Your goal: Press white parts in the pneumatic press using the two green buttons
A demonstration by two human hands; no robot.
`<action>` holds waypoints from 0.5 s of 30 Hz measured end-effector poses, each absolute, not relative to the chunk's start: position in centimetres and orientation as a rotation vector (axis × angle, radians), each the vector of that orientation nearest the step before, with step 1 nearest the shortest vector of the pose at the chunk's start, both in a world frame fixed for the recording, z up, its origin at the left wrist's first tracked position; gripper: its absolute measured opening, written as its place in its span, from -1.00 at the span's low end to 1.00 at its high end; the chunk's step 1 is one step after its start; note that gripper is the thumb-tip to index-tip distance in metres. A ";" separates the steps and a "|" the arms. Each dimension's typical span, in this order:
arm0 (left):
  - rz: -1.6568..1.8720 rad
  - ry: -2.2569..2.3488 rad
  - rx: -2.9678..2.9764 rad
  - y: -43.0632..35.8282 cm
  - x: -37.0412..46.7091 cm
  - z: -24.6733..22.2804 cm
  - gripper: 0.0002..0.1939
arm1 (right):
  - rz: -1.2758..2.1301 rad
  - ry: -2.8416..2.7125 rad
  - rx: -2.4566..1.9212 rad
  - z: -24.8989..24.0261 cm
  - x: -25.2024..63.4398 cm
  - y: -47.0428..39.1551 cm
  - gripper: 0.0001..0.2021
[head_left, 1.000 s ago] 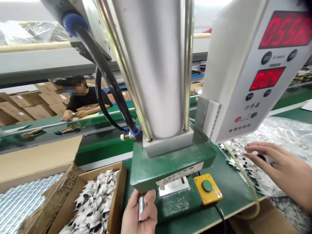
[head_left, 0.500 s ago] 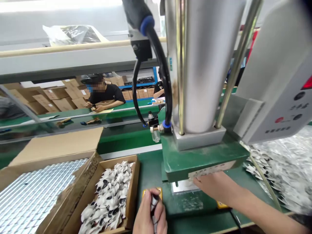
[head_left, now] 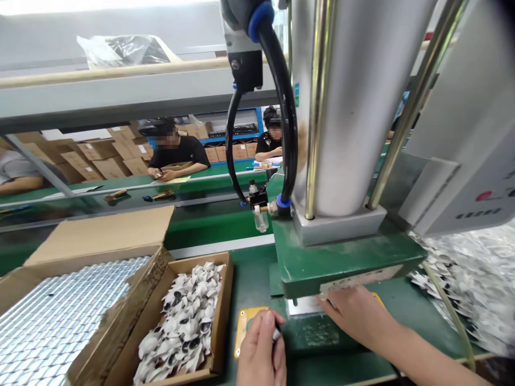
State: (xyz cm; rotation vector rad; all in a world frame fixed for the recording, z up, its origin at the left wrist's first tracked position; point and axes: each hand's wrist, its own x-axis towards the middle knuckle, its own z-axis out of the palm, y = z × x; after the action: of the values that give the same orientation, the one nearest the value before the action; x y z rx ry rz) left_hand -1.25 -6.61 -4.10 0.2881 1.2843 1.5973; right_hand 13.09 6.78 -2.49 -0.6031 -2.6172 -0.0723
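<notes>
My left hand is closed around a small silver cylindrical piece, of which only a bit shows between the fingers. It is held over a yellow control box with a round green button, left of the press base. Under the green head of the press reaches my right hand, close to a pale metal plate. The head hides its fingertips, so whether they grip anything cannot be seen.
An open carton of silver metal tubes stands at left. Beside it, a shallow cardboard box holds white and black parts. More such parts and clear plastic bags lie at right. Black air hoses hang beside the press cylinder. Co-workers sit across the bench.
My left hand has moved slightly right and turned, so less of the silver piece shows and more of the yellow box is exposed. My right hand stays under the press head. The view has shifted.
</notes>
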 end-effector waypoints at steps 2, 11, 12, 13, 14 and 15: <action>1.601 1.354 0.298 -6.6 -1.2 -4.3 -0.60 | 0.040 -2.554 -0.695 -3.3 12.7 6.4 -0.70; 1.501 2.196 0.851 -8.5 -4.5 -4.7 -0.74 | 0.301 -2.372 -0.843 -4.5 16.8 5.4 -0.73; 1.425 2.290 0.925 -8.9 -4.9 -5.1 -0.77 | 0.266 -2.375 -0.867 -5.0 18.1 5.4 -0.72; 1.356 2.362 0.993 -9.3 -5.2 -5.5 -0.78 | 0.227 -2.391 -0.898 -5.5 19.4 5.5 -0.71; 1.299 2.416 1.056 -9.7 -5.4 -6.0 -0.79 | 0.187 -2.415 -0.940 -6.1 20.6 5.5 -0.70; 1.254 2.458 1.114 -9.9 -5.6 -6.5 -0.78 | 0.148 -2.444 -0.987 -6.7 21.7 5.6 -0.70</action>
State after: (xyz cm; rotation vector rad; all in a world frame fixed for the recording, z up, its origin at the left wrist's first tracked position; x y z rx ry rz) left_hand -5.57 -9.94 -6.46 1.1136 2.4578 1.2538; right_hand 21.71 5.56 -6.75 -0.9873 -2.4442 0.1478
